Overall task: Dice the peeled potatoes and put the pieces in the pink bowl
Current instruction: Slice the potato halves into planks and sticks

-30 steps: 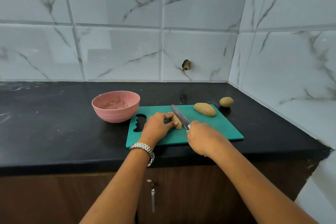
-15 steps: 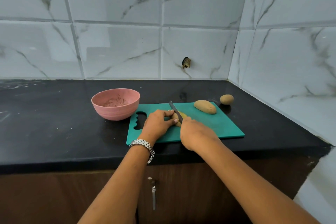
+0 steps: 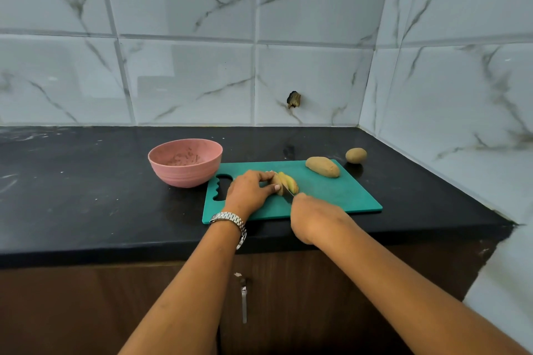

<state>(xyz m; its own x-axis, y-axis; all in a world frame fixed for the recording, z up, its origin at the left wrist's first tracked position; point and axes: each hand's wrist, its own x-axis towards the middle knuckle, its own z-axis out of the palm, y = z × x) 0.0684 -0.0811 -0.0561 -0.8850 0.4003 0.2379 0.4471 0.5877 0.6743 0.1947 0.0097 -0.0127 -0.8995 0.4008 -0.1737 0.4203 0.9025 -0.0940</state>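
- The pale, partly sliced potato [image 3: 286, 183] lies near the middle of the teal plastic cutting board [image 3: 340, 196].
- The left hand [image 3: 248, 190] holds its left end, with thumb and fingers curled round it.
- The right hand [image 3: 313, 217], at five o'clock from it, grips a steel-bladed knife [image 3: 289, 192]; the blade sits in the cut.
- A long whole potato [image 3: 322, 166] lies on the board at two o'clock.
- A small round potato [image 3: 356, 155] sits farther out at two o'clock, on the black stone countertop [image 3: 86, 196].
- The round pink bowl [image 3: 185, 163] stands at ten o'clock, just beside the board.
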